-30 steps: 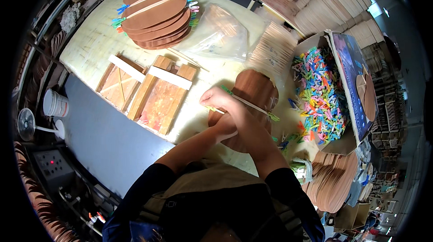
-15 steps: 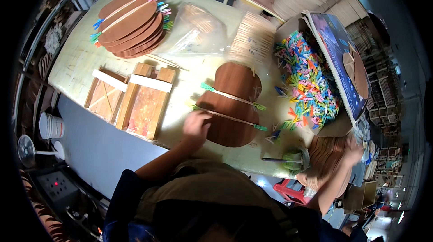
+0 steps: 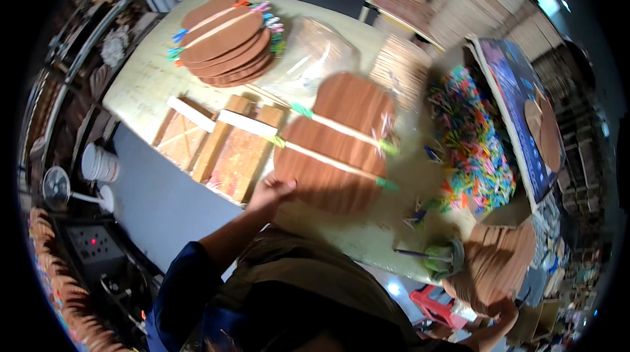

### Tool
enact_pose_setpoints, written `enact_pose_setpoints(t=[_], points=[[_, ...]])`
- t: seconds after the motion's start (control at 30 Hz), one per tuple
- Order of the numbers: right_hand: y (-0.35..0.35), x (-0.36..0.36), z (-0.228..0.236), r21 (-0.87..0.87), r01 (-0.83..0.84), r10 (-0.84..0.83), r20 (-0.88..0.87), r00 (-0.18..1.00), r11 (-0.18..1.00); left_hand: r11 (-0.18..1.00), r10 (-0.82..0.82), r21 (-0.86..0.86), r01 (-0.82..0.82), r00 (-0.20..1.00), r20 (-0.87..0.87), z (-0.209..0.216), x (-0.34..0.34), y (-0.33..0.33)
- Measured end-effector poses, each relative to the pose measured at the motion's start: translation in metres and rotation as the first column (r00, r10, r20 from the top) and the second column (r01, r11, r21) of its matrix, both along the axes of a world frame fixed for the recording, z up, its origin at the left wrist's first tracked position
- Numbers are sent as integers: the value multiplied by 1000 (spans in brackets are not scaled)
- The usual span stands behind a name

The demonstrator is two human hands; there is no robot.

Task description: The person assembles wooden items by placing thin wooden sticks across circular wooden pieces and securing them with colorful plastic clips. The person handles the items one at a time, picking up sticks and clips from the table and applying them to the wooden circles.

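My left hand (image 3: 274,191) grips the near left edge of a brown, guitar-shaped wooden board (image 3: 341,191), which seems raised off the table. Two pale wooden strips (image 3: 333,161) run across it, with green clips (image 3: 301,110) at their ends. Down at the right, my right hand (image 3: 504,312) touches the near edge of a stack of similar brown boards (image 3: 495,266); its fingers are partly hidden and blurred. Between the hands, a green cup (image 3: 441,259) with a thin stick in it stands near the table edge.
A heap of coloured clips (image 3: 482,161) lies at the right beside a dark blue box panel (image 3: 515,109). Clipped boards (image 3: 226,43) are piled at the far left of the table (image 3: 141,69). Wooden fixtures (image 3: 243,155), a clear plastic bag (image 3: 318,50) and pale strips (image 3: 400,69) lie nearby.
My left hand has taken hold of the clipped board's edge, and the board has shifted up and tilted. My right hand has moved toward me along the board stack. The whole view has shifted.
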State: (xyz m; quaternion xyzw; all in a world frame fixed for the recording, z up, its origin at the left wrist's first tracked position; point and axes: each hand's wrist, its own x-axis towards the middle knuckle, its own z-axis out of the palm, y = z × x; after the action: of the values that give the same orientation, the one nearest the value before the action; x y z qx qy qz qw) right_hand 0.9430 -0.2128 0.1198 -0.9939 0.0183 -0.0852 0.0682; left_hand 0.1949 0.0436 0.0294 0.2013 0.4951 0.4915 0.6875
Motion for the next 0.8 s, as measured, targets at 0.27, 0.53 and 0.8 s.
enact_pose_setpoints(t=[0.27, 0.53, 0.8], points=[[26, -85, 47, 572, -283, 169, 245, 955, 770, 717, 614, 473, -513, 786, -78, 75, -147, 139], [14, -147, 119, 935, -346, 317, 306, 898, 77, 685, 692, 394, -613, 717, -89, 51, -257, 240], [88, -228, 6, 1000, -10, 795, 1, 607, 7, 531, 844, 526, -664, 357, -401, -2, -216, 218]])
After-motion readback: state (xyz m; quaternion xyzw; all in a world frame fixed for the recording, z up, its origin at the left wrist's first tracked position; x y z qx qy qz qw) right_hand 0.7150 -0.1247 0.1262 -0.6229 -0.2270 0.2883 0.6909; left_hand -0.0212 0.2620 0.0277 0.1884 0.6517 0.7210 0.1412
